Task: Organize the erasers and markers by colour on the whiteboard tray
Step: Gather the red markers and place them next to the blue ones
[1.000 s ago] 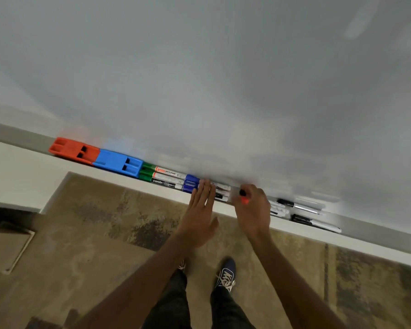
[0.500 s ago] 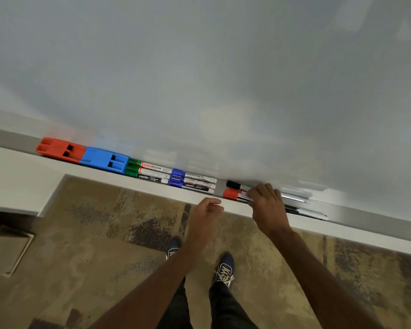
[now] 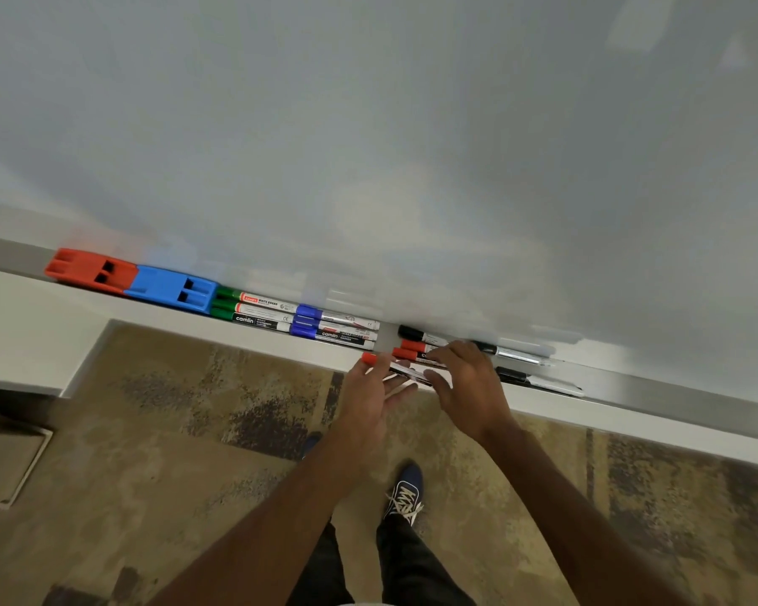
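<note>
Grouping reds: left hand (image 3: 375,389), a half-second ago curled empty, is now gripping a red marker (image 3: 392,368) at the tray (image 3: 674,393) edge, 6 o'clock of two reds (image 3: 412,349); right hand (image 3: 467,380), fingers loosely spread, is steadying them. Greens, blues already sorted.

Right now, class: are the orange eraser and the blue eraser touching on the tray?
Touching. The head view shows the orange eraser butted end to end against the blue eraser, with no strip of tray visible between them.

Glossy whiteboard (image 3: 368,124), brushed-metal tray (image 3: 674,393)
</note>
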`<state>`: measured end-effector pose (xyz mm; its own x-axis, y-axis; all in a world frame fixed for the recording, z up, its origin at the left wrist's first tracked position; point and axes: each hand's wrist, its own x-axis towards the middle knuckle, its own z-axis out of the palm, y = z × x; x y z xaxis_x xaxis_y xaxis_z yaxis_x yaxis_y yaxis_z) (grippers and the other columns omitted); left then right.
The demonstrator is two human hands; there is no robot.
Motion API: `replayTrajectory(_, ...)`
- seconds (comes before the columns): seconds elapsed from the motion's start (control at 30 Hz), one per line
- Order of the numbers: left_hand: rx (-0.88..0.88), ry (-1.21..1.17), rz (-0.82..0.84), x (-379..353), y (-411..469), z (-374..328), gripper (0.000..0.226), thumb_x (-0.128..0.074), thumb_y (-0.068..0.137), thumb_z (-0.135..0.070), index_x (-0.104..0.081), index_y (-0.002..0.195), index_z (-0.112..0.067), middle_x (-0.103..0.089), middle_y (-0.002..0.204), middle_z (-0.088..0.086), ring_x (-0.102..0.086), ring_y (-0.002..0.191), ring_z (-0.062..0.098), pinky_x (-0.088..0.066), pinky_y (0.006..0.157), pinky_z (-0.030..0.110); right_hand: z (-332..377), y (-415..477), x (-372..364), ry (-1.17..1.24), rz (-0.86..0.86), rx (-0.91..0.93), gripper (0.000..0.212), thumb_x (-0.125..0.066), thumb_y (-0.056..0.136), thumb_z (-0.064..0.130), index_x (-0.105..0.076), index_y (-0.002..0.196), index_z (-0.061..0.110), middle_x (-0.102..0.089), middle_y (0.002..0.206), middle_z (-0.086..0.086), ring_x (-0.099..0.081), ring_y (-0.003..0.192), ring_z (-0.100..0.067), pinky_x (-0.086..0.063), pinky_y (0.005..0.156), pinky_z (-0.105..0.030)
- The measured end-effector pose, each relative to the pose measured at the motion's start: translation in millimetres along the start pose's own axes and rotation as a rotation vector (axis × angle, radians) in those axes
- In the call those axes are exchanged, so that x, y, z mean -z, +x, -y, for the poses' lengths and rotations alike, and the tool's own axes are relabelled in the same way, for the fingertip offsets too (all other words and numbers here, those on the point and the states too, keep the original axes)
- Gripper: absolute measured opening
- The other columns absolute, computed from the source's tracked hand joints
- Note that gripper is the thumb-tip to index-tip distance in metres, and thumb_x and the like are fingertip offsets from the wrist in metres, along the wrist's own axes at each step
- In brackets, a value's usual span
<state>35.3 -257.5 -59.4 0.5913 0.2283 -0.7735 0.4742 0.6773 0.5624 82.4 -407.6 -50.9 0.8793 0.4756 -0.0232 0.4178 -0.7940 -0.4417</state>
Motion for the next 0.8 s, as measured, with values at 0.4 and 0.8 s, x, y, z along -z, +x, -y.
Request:
replayTrajectory(0.4,-0.022,0.03,-0.045,10,-3,4,0.023,-0.057,0.1,-0.019,-0.061,0.118,-0.004,-0.074,0.11,0.02,-0.073,0.1,0.034,-0.059,0.09,0.052,-11,10,-6,-0.302,0.102,-0.026,0.027,-0.075,0.075,0.002,-0.069,0.1,0.008,-0.067,0.097,-0.01,-0.061,0.094,-0.032,-0.044,0.084,-0.042)
replayTrajectory(0.8,-0.023,0.029,-0.08,22,3,3,0.023,-0.056,0.1,-0.019,-0.061,0.116,-0.002,-0.073,0.109,0.022,-0.072,0.101,0.035,-0.057,0.093,0.051,27,38,-15,-0.212,0.129,0.196,0.021,-0.059,0.089,0.023,-0.069,0.104,0.012,-0.065,0.097,-0.009,-0.059,0.097,-0.029,-0.05,0.079,-0.041)
